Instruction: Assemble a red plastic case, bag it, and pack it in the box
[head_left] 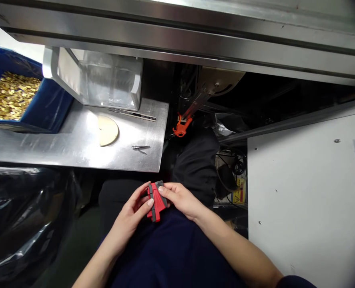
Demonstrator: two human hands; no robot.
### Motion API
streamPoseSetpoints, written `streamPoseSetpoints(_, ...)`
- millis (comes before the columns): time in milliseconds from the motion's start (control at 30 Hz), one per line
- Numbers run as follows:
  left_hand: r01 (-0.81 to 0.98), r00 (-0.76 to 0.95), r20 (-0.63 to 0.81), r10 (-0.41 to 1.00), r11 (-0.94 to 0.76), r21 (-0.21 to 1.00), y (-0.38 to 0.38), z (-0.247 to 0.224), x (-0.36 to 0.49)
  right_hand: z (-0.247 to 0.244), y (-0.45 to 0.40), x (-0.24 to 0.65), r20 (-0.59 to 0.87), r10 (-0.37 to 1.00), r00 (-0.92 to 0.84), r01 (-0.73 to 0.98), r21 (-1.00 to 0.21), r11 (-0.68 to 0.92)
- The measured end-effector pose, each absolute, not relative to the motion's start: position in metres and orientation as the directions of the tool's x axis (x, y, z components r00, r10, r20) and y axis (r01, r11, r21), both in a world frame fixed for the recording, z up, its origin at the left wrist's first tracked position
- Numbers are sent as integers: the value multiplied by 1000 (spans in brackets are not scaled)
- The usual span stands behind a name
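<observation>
Steel bench (pixel 75 152) is spreading across the upper left, carrying a blue bin (pixel 49 106) of gold-coloured parts (pixel 11 96) at its left edge, a clear guard box (pixel 96 78) along its back edge, a pale disc (pixel 107 130) mid-surface and tweezers (pixel 140 148) near its front right corner. Below that front edge, over your lap, you are pinching a red-and-grey part (pixel 155 201) between both hands: left hand (pixel 132 214) closing from the side, right hand (pixel 181 200) pressing its top. Nothing is supporting it underneath; a slackening pinch would likely be dropping it to the dark floor.
</observation>
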State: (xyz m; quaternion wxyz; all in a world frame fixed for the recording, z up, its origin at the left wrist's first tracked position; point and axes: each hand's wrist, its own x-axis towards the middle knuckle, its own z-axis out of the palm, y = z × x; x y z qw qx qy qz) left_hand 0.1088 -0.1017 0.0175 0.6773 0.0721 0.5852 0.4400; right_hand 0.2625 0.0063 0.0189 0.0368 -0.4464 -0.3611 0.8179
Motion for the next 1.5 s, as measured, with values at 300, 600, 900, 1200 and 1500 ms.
streamPoseSetpoints(300,-489,-261,-719,644,554,674,-110,15,102,12,12,278,-731,307,-609,133,-476,-869)
streamPoseSetpoints(600,-905,2,-758,653,323,276,-96,31,115,11,2,264,-702,297,-647,133,-488,-863)
streamPoseSetpoints(900,-959,-62,-815,576,193,210,-111,31,93,34,34,249,-624,451,-638,514,-781,-354)
streamPoseSetpoints(1200,-989,-3,-840,542,121,82,-130,39,86,63,55,174,-308,524,-794,522,-788,327)
streamPoseSetpoints(1500,-975,-142,-839,526,72,209,-144,41,91,35,99,35,-381,731,-567,815,-387,431)
